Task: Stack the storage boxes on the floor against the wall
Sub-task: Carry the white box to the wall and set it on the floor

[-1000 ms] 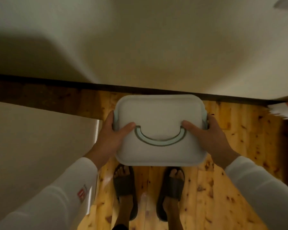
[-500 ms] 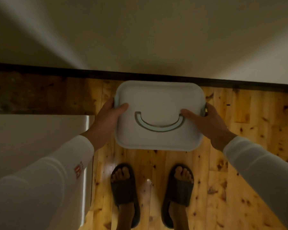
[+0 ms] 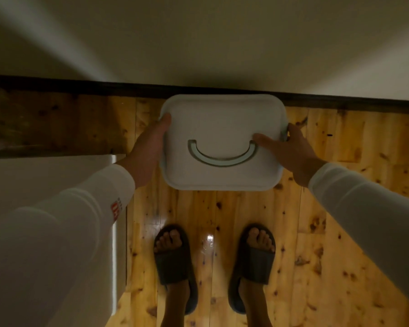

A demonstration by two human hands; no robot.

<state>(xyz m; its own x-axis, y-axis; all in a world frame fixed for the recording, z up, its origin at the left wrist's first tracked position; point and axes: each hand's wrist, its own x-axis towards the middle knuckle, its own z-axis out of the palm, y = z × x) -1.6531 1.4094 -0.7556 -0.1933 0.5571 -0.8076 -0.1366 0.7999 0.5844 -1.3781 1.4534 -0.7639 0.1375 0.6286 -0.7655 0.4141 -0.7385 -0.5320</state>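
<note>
Nearest, sandalled feet (image 3: 175, 258) stand on the plank floor (image 3: 328, 232). Beyond them the left hand (image 3: 147, 147) and right hand (image 3: 291, 152) clamp opposite sides of a white storage box (image 3: 222, 128), held just short of the wall (image 3: 222, 43). It looks rigid, light and smooth-sided; its lid handle (image 3: 222, 156) offers another hold. A white cabinet (image 3: 45, 175) stands left.

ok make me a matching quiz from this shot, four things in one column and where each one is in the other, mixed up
Things:
1. storage box
2. left hand
3. right hand
4. dark baseboard

Places:
A. along the foot of the wall
B. on the box's left edge
C. between both hands, above the wooden floor
D. on the box's right edge, thumb on the lid

Pairs: 1-C, 2-B, 3-D, 4-A
</note>
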